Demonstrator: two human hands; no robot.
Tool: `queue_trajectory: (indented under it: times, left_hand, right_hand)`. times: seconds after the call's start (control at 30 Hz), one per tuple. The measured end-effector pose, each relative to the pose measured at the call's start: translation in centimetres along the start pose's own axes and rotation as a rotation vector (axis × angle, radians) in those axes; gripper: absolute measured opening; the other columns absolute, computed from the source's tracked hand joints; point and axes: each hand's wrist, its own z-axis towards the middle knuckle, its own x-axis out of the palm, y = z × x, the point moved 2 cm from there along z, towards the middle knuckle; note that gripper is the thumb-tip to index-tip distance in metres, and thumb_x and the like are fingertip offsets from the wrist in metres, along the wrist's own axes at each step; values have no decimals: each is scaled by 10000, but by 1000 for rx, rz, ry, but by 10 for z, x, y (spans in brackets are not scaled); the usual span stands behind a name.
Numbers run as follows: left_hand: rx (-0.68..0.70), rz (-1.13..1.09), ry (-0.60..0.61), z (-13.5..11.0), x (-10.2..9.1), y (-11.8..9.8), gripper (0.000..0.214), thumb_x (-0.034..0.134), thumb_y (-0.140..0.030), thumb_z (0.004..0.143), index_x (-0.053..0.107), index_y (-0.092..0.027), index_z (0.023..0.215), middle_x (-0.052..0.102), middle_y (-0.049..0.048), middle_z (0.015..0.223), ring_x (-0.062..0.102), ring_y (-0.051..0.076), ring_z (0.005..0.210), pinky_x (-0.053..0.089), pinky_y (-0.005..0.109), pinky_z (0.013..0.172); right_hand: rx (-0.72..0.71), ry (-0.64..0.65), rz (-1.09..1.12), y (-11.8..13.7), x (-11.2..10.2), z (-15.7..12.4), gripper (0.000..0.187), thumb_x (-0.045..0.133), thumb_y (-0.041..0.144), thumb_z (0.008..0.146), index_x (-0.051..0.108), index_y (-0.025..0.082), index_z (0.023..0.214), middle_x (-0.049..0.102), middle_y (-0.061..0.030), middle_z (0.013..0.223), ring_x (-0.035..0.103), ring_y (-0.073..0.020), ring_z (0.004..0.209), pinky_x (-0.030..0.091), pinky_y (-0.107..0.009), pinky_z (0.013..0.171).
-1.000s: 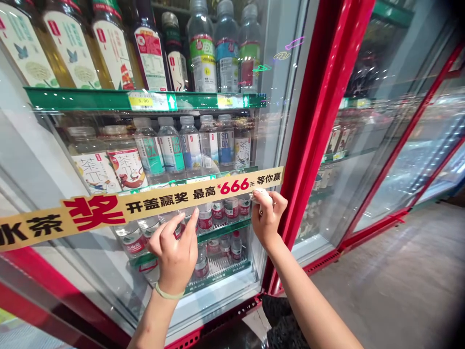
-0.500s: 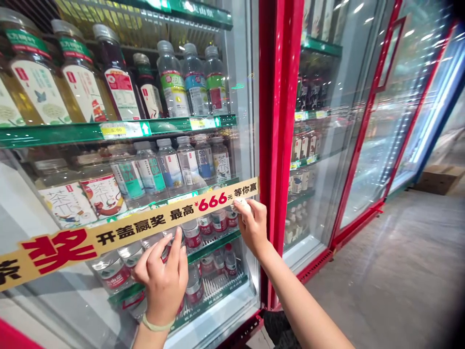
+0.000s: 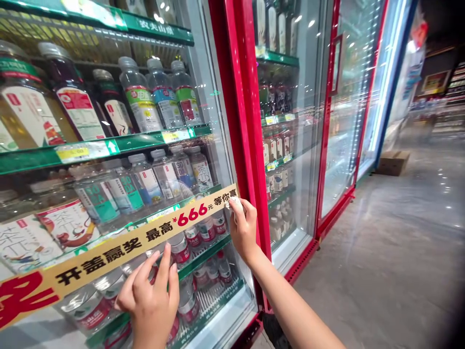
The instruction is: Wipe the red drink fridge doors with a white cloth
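A yellow strip (image 3: pixel 140 241) with black and red characters runs slantwise across the glass door of a drinks fridge. My right hand (image 3: pixel 244 230) pinches a small crumpled white wad (image 3: pixel 232 202), which looks like tissue or cloth, at the strip's right end. My left hand (image 3: pixel 152 295) is just below the strip's middle, fingers spread and holding nothing; whether its fingertips touch the glass I cannot tell. Behind the glass, soda water bottles (image 3: pixel 96 198) and red-labelled water bottles (image 3: pixel 180 249) stand on the shelves.
Red door frames (image 3: pixel 247 145) separate this fridge from another glass-fronted fridge (image 3: pixel 308 121) on the right. A green shelf edge (image 3: pixel 138 140) carries price tags. Farther off, a cardboard box (image 3: pixel 391 163) sits on the grey floor (image 3: pixel 366 252).
The view has swung to the right, so fridge and strip appear farther left. My right hand has slid with the white wad toward the strip's right end. My left hand remains below the strip.
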Motion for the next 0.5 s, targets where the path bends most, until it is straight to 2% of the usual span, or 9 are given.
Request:
queue_trajectory:
  times: [0.13,0.23,0.3,0.4,0.5]
  left_hand:
    - [14,28,-2,0,-1,-2,799,756,-175,851,436,-359,1560,625,123,1261,539,284,1152,440,469,1029]
    - [-2,26,5,1,-1,-3,775,744,-185,862,445,-365,1554,610,122,1283,512,294,1189,413,466,1047]
    - [-25,9,10,2,-1,-2,767,729,-184,873,437,-377,1556,601,119,1288,503,293,1194,398,460,1051]
    - [-13,17,19,1,-1,-2,761,719,-189,881,431,-395,1555,606,112,1281,493,286,1179,370,455,1045]
    - [2,81,44,-5,1,-3,775,728,-203,876,419,-382,1564,618,115,1290,484,290,1176,345,462,1031]
  right_hand:
    - [-48,126,25,14,2,-12,699,481,122,957,335,241,1629,424,-197,1547,446,-339,1459,488,-554,1137]
    - [-123,202,20,15,1,-14,737,476,130,968,253,256,1658,356,-200,1614,379,-358,1510,469,-575,1152]
    - [-111,167,-8,10,-1,-13,735,460,101,977,247,276,1659,399,-201,1575,416,-348,1480,498,-560,1124]
    - [-41,87,-54,4,-3,-15,690,454,79,990,321,287,1635,527,-183,1402,551,-306,1319,558,-503,1043]
    - [-36,68,-63,1,0,-21,647,467,86,995,385,271,1609,562,-159,1249,608,-263,1179,590,-431,976]
